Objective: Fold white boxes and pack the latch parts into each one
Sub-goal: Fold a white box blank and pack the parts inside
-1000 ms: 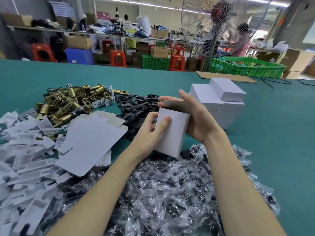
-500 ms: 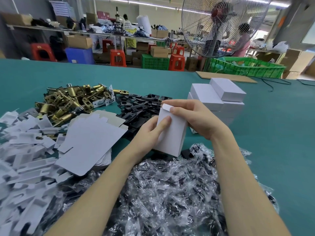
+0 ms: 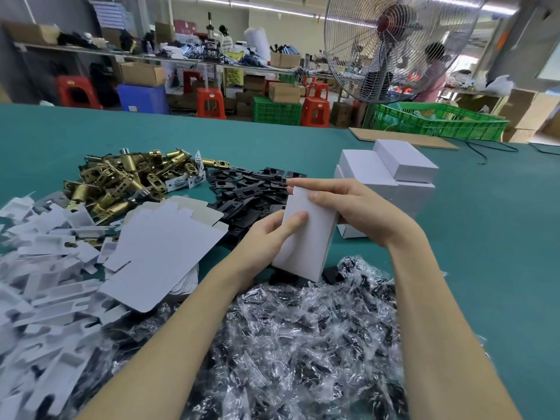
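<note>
A folded white box (image 3: 306, 247) stands on end just above the green table. My left hand (image 3: 266, 241) grips its left side with the thumb on the front face. My right hand (image 3: 348, 204) curls over its top end, thumb pressing the top flap down. Brass latch bolts (image 3: 127, 180) lie in a heap at the back left. Black strike plates (image 3: 251, 192) lie beside them. Flat white box blanks (image 3: 163, 253) are stacked to the left. Finished white boxes (image 3: 391, 174) are piled behind my right hand.
White card inserts (image 3: 39, 283) cover the left edge. Clear plastic bags with dark parts (image 3: 297, 344) fill the near table under my forearms. A green crate (image 3: 439, 122), a cardboard sheet (image 3: 406, 139) and a large fan (image 3: 394, 47) stand at the far right.
My right hand went from open behind the box to curled over its top, folding the top flap down. The left hand kept its grip and the box hardly moved.
</note>
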A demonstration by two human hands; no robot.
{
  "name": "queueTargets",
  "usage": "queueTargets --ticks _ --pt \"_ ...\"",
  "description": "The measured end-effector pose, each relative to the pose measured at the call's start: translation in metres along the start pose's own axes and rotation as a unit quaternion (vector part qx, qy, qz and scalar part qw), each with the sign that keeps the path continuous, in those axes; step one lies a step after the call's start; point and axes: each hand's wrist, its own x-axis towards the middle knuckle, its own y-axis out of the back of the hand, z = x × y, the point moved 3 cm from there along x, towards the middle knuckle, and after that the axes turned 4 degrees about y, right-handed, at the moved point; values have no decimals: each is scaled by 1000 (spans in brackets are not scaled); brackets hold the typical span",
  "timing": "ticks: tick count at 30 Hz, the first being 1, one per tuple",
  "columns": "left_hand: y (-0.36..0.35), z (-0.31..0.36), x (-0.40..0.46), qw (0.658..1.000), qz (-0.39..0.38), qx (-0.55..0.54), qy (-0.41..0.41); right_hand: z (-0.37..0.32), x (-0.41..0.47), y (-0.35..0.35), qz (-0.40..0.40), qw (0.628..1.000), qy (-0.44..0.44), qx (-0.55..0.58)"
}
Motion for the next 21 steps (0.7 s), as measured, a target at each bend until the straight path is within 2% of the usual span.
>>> queueTargets --ticks 8,16,21 --pt "1 2 -1 1000 0 5 -4 -7 -4 0 -24 997 -21 -74" --pt "0 3 -4 1000 -16 2 -18 4 -10 -1 -24 998 -16 47" --pt "-1 5 -4 1000 -13 2 -6 -2 -8 -1 -42 998 -35 -28"
